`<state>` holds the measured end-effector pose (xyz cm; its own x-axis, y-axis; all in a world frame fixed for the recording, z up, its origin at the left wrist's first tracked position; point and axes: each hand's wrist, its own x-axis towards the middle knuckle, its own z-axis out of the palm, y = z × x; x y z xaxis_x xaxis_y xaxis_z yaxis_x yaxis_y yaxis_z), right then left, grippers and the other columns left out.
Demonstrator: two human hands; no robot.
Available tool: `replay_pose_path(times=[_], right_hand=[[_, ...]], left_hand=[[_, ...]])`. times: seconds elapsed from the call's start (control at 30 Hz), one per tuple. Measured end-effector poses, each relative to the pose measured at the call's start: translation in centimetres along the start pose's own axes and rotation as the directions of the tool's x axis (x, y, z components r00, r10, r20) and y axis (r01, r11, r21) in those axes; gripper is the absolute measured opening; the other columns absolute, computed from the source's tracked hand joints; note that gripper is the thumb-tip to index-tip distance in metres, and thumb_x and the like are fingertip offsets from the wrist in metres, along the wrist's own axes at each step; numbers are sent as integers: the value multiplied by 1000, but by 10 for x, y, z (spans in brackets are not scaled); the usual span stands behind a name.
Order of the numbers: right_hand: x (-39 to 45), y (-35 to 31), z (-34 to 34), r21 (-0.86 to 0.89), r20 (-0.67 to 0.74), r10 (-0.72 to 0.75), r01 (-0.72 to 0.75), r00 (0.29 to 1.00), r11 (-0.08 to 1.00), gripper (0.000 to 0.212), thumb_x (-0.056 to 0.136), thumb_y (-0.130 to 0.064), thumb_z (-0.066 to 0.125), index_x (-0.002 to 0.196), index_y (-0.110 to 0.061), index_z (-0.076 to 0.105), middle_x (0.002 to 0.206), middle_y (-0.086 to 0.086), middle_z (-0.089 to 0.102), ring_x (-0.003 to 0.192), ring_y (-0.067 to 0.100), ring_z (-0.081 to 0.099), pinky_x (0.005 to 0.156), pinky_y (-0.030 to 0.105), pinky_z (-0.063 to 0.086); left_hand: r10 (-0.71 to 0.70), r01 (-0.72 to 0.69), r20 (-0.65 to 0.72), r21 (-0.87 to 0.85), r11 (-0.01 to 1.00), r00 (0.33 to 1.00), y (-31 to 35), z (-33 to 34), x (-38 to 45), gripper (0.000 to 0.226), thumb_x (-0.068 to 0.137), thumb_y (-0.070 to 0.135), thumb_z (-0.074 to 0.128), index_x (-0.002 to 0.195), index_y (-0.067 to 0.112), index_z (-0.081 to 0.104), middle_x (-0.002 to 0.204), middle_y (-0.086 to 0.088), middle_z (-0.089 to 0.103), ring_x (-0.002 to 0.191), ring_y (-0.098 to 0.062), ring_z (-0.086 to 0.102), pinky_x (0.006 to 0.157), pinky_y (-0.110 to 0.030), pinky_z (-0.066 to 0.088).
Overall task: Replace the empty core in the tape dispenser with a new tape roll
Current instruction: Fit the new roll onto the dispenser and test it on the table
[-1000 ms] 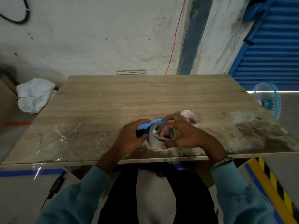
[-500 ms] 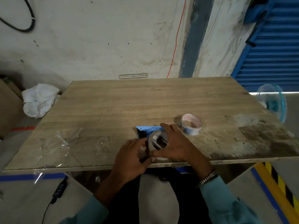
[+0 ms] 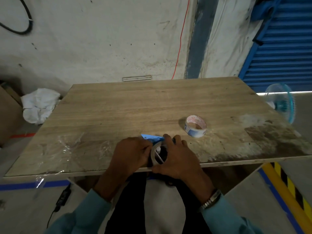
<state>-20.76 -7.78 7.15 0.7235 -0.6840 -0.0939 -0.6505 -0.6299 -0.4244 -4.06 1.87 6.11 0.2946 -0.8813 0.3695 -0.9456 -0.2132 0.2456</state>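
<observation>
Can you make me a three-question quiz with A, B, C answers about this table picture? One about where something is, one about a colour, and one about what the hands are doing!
1. Where is the loose white ring with the red print?
A. On the table, to the right of the hands
B. On the floor
C. In the left hand

2. What colour is the tape dispenser?
A. Green
B. Blue
C. Yellow

3. What are the hands doing?
A. Resting flat and empty
B. One is waving in the air
C. Both are holding the dispenser and its roll

Answers:
1 A, the white ring lies alone on the table.
2 B, a blue corner of the tape dispenser pokes out.
3 C, the left hand and right hand close around the roll.
</observation>
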Motion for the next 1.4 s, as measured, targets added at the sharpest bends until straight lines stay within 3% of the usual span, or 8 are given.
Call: replay_pose_path(times=[0.3, 0.5, 0.67, 0.8, 0.97, 1.23, 1.33, 1.4], right_hand=[[-26, -20, 13, 51, -218, 90, -81, 972, 995, 122, 66, -71, 78, 162, -26, 18, 147, 2, 32, 138, 25, 31, 95, 41, 57], [-31, -20, 8, -53, -279, 85, -104, 957, 993, 121, 66, -71, 79, 163, -25, 24, 146, 4, 33, 138, 28, 33, 94, 46, 58], [-33, -21, 18, -170, -336, 98, -163, 937, 972, 121, 45, -66, 88, 149, -18, 48, 132, 11, 51, 124, 35, 50, 75, 52, 58], [-31, -26, 21, -148, -357, 90, -151, 930, 977, 117, 44, -58, 89, 146, -16, 49, 131, 10, 50, 123, 34, 49, 74, 52, 60], [-29, -27, 24, -99, -351, 103, -146, 931, 984, 114, 55, -62, 84, 150, -16, 43, 133, 7, 43, 125, 31, 43, 79, 51, 61], [-24, -26, 27, -11, -370, 122, -135, 921, 991, 109, 62, -62, 80, 152, -16, 38, 136, 6, 39, 128, 29, 39, 85, 48, 60], [-25, -28, 31, -70, -416, 77, -116, 906, 991, 110, 58, -57, 84, 150, -15, 42, 137, 10, 45, 128, 33, 45, 81, 49, 61], [-25, -30, 33, -146, -436, 12, -84, 900, 986, 112, 53, -52, 90, 148, -14, 46, 136, 13, 50, 129, 37, 50, 80, 53, 61]], left_hand=[[-418, 366, -34, -425, 828, 908, 15, 13, 6, 24, 82, 38, 89, 70, 25, 72, 62, 14, 72, 62, -1, 70, 66, -19, 54], [-552, 533, 353, -821, 204, 755, 15, 16, 4, 15, 84, 11, 88, 91, 3, 77, 81, -12, 82, 79, -25, 81, 74, -30, 67], [-506, 562, 456, -824, 70, 732, 9, 16, 2, 9, 92, 4, 78, 100, 0, 76, 90, -14, 83, 90, -27, 82, 82, -33, 67], [-527, 659, 585, -749, -60, 616, 3, 21, 12, 8, 98, 3, 71, 105, 2, 75, 99, -18, 82, 95, -29, 81, 80, -33, 65], [-538, 642, 539, -767, 5, 648, 3, 29, 13, 9, 97, 4, 73, 105, 6, 76, 104, -14, 82, 95, -25, 81, 81, -32, 64], [-528, 564, 232, -509, 650, 817, 12, 43, 21, 20, 84, 6, 79, 78, 24, 71, 74, 13, 72, 71, -1, 70, 63, -12, 49], [-527, 621, 337, -513, 592, 780, 7, 42, 25, 9, 88, 4, 75, 84, 10, 81, 80, -3, 79, 71, -15, 73, 58, -13, 52], [-511, 679, 473, -638, 363, 718, 9, 34, 22, 14, 97, 2, 68, 93, 6, 81, 88, -12, 80, 75, -22, 73, 58, -16, 57]])
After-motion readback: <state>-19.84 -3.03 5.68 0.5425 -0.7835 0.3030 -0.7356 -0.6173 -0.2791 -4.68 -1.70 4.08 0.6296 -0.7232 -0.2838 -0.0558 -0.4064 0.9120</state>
